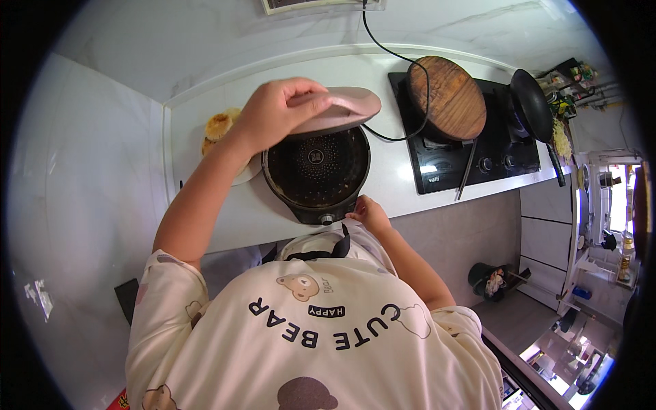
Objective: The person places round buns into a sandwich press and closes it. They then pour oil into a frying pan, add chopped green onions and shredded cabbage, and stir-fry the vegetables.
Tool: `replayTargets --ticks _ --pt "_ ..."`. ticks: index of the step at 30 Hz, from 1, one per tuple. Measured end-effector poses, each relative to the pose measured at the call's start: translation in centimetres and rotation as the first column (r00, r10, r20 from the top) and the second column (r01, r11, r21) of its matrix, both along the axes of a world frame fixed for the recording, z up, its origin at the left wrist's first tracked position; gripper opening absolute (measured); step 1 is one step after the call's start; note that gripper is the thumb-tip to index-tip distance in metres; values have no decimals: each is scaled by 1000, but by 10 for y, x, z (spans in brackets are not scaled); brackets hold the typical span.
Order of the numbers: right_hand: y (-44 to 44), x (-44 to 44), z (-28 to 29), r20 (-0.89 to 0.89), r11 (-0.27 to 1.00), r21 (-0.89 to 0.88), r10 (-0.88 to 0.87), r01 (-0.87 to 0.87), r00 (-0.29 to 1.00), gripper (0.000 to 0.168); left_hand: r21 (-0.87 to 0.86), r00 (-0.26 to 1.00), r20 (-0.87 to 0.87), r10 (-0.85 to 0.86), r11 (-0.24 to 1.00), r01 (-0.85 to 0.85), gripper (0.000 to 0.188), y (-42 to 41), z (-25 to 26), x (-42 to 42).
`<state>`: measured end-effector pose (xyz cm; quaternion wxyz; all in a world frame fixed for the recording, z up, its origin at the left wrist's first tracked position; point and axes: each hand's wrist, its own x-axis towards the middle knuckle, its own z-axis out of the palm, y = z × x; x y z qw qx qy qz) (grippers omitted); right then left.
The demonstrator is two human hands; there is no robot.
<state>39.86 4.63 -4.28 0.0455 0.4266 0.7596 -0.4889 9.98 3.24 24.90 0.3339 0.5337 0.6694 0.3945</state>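
My left hand (287,110) grips the front edge of a pink lid (341,105), which is raised and tilted over the back of a round electric griddle (318,169). The griddle's dark nonstick plate holds no food and shows light crumbs or residue around its rim. At its front sits a silver dial (326,219). My right hand (371,215) is at the griddle's front right corner with curled fingers touching it; whether they grip it is hard to see. Left of the griddle, partly behind my left forearm, browned flatbreads (219,126) lie on a white plate (248,176).
A black cord (394,138) runs from behind the griddle up the wall. On the gas hob (446,171) stand a wooden-lidded pot (447,97) and a black wok (531,105). Chopsticks (467,171) lie across the hob's front. A bin (488,281) stands on the floor at right.
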Motion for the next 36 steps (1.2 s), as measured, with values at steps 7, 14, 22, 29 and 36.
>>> replayTargets --ticks 7,14,22,29,36 --pt "6 0 -2 35 999 40 26 -28 999 41 131 994 -84 71 990 -59 25 57 -2 -38" --pt "3 0 3 -11 992 -93 -89 87 996 41 178 898 -379 224 970 -166 36 146 3 -133" --pt "-2 5 -18 -16 984 -117 -136 133 991 37 545 613 -634 471 835 -78 33 179 -42 -172" --pt "1 2 -10 3 984 -118 -131 131 991 36 552 738 -584 338 832 56 43 170 -58 -189" --pt "0 8 -17 -34 995 -39 -91 90 995 25 598 878 -298 375 790 -134 47 96 -46 -126"
